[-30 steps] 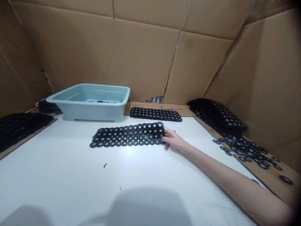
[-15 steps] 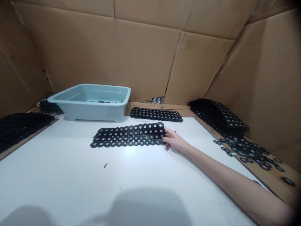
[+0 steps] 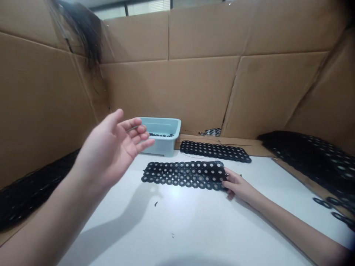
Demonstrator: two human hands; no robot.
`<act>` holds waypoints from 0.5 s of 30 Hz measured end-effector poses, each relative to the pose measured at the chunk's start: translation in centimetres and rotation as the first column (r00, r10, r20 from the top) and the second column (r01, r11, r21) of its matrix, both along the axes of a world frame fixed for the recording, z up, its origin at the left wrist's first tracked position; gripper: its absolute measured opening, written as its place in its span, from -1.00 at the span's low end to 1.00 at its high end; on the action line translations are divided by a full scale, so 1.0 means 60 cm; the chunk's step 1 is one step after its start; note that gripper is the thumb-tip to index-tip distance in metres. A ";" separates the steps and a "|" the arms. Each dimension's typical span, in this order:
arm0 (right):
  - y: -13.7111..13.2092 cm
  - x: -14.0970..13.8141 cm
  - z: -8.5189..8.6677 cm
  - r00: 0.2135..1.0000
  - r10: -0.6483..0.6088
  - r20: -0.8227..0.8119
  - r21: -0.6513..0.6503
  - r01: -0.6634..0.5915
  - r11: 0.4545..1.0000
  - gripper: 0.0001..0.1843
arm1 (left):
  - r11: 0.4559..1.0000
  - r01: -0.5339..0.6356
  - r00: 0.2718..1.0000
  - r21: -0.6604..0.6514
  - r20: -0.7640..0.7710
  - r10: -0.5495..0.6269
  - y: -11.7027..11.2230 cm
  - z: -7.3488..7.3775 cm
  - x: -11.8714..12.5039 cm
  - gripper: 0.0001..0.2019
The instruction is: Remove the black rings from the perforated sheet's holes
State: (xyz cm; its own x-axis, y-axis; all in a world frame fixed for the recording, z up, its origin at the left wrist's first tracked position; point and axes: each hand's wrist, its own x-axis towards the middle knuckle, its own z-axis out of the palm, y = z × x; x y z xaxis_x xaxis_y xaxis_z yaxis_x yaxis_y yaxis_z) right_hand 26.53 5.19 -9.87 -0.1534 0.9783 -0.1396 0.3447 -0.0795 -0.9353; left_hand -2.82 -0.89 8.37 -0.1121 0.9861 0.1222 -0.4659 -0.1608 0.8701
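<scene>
A black sheet of joined rubber rings (image 3: 184,173) lies flat on the white table (image 3: 194,225). My right hand (image 3: 238,186) pinches the sheet's right end, fingers closed on its edge. My left hand (image 3: 112,149) is raised in the air above the table's left side, palm up, fingers spread and holding nothing. It hangs in front of the light blue plastic tub (image 3: 163,135), which holds a few black rings.
A second ring sheet (image 3: 215,150) lies behind the first on cardboard. Stacks of black sheets sit at the right (image 3: 313,155) and left (image 3: 30,192), and loose rings (image 3: 332,207) lie at the right edge. Cardboard walls (image 3: 194,85) enclose the table. Dark hair (image 3: 85,29) hangs at top left.
My left hand has come up into view, open, over the left side. The camera has swung left and up. My right hand still holds the sheet's end.
</scene>
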 end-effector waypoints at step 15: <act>-0.005 -0.004 0.006 0.999 -0.009 0.040 -0.013 0.010 1.000 -0.33 | 0.997 0.078 0.997 0.011 0.010 -0.079 -0.028 -0.001 0.023 -0.69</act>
